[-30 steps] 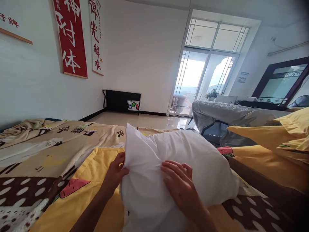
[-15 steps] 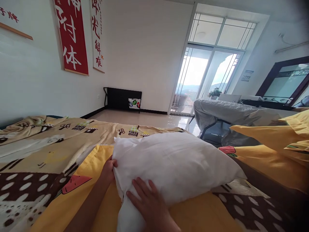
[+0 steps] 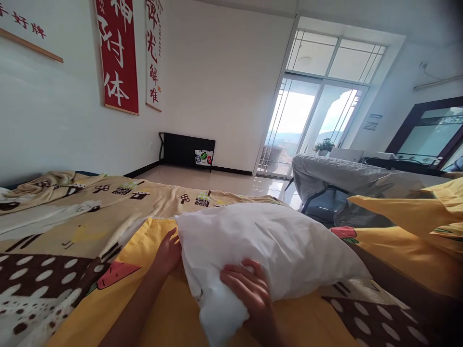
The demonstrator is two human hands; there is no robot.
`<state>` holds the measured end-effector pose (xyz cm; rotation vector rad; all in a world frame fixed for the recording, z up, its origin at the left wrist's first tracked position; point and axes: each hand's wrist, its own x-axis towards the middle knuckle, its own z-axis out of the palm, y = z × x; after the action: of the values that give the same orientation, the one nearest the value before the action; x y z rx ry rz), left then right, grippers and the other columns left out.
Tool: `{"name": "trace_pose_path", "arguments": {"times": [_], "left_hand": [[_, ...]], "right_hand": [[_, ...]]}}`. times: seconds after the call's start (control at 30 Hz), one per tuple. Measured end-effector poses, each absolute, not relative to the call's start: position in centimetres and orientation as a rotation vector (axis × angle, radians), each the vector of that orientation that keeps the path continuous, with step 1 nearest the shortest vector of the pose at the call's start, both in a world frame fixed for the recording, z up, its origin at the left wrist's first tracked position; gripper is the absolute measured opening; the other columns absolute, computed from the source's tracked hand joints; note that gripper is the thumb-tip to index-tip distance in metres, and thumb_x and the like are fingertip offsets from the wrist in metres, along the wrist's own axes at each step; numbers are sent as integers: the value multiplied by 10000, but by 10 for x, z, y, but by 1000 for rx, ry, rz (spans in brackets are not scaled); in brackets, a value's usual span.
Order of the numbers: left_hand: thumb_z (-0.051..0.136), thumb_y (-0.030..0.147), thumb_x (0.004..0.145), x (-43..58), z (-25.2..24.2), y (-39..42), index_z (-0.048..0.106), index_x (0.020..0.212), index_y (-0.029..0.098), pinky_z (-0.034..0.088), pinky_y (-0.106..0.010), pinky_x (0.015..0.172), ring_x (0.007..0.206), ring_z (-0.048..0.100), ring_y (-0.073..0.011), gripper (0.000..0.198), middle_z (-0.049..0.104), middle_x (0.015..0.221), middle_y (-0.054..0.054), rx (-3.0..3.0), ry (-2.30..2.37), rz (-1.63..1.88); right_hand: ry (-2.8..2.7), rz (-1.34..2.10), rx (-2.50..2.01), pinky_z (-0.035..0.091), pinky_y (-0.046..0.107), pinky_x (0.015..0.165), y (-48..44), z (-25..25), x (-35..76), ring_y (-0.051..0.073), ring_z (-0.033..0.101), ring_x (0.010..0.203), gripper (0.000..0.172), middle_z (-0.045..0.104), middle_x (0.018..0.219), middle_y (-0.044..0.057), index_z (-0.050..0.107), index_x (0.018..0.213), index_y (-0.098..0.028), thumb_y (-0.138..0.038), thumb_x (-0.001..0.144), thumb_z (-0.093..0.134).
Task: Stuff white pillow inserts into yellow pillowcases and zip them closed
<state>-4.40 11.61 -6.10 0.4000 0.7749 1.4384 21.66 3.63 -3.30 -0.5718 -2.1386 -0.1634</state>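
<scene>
A plump white pillow (image 3: 289,246) without a cover lies slantwise on a yellow fabric piece (image 3: 144,250) with a watermelon print. My right hand (image 3: 249,289) is closed on the near left part of the pillow, fingers curled into the cloth, which creases around them. Beside the pillow's left edge is my left hand (image 3: 170,250), its fingers loosely apart at the edge; whether the fingertips touch the pillow is hard to tell.
A beige and brown patterned blanket (image 3: 119,193) covers the bed beneath. More yellow bedding (image 3: 394,241) is heaped at the right. Beyond stand a plastic-covered table (image 3: 325,166), a black folded panel (image 3: 181,149) against the wall and a sliding glass door (image 3: 307,120).
My right hand has moved right and up across the pillow, its fingers going from flat to curled. My left hand has loosened from the pillow's left edge. The pillow has shifted slightly right.
</scene>
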Motion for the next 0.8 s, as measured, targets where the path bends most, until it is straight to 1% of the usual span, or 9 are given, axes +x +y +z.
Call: {"name": "trace_pose_path", "arguments": {"times": [0.1, 0.17, 0.23, 0.37, 0.47, 0.57, 0.63, 0.7, 0.8], "left_hand": [[630, 472, 767, -33, -61, 112, 606, 847, 140, 538, -359, 689, 724, 660, -248, 343, 653, 712, -72, 446, 634, 1301], [636, 500, 763, -24, -61, 109, 620, 935, 133, 533, -368, 709, 758, 665, -262, 406, 679, 764, -92, 505, 604, 1263], [680, 442, 728, -15, -61, 107, 620, 1003, 138, 522, -366, 692, 746, 661, -262, 414, 692, 780, -90, 578, 704, 1310], [682, 156, 573, -2, -62, 106, 619, 1018, 166, 477, -318, 633, 676, 614, -216, 450, 682, 753, -32, 684, 869, 1445], [578, 80, 504, 2, -60, 104, 619, 974, 183, 435, -264, 637, 663, 552, -164, 484, 642, 731, 14, 774, 872, 1547], [546, 94, 508, 4, -53, 98, 617, 898, 183, 405, -237, 663, 699, 515, -145, 406, 609, 737, 25, 900, 851, 1586], [528, 102, 511, 5, -46, 92, 611, 832, 177, 391, -236, 671, 716, 503, -147, 340, 597, 733, 22, 987, 832, 1574], [505, 122, 516, 6, -42, 89, 592, 783, 178, 374, -235, 662, 708, 480, -146, 286, 571, 715, 23, 1042, 834, 1566], [450, 165, 506, 7, -41, 88, 531, 735, 191, 322, -225, 601, 640, 398, -128, 244, 468, 647, 38, 1035, 874, 1578]], "right_hand": [[-2226, -118, -512, 345, 442, 1002, 26, -11, 241, 226, 661, 998, 281, 720, 993, 51, 606, 1133, -242, -281, 937, 407], [-2339, -51, -453, 357, 451, 1013, 18, 3, 250, 228, 675, 959, 280, 726, 955, 42, 634, 1085, -264, -342, 940, 407], [-2441, 72, -456, 406, 422, 985, 11, 17, 252, 218, 682, 926, 282, 731, 927, 38, 659, 1045, -279, -380, 928, 422], [-2561, 321, -601, 497, 322, 823, 10, 40, 240, 184, 679, 866, 263, 730, 876, 36, 683, 960, -269, -330, 889, 437], [-2569, 177, -651, 488, 325, 836, 20, 57, 230, 177, 665, 897, 240, 726, 913, 40, 669, 907, -252, -250, 858, 434], [-2512, -159, -690, 409, 441, 967, 36, 73, 223, 244, 579, 1137, 176, 678, 1135, 82, 635, 825, -219, -201, 820, 460], [-2518, -216, -746, 383, 470, 985, 48, 77, 219, 268, 539, 1197, 160, 651, 1196, 92, 631, 811, -206, -174, 800, 475], [-2563, -91, -870, 433, 407, 921, 61, 70, 215, 240, 601, 1092, 167, 697, 1078, 93, 639, 794, -199, -151, 788, 479], [-2605, 134, -1115, 462, 270, 695, 83, 40, 206, 169, 639, 773, 172, 700, 757, 68, 586, 625, -186, -111, 750, 493]]}}
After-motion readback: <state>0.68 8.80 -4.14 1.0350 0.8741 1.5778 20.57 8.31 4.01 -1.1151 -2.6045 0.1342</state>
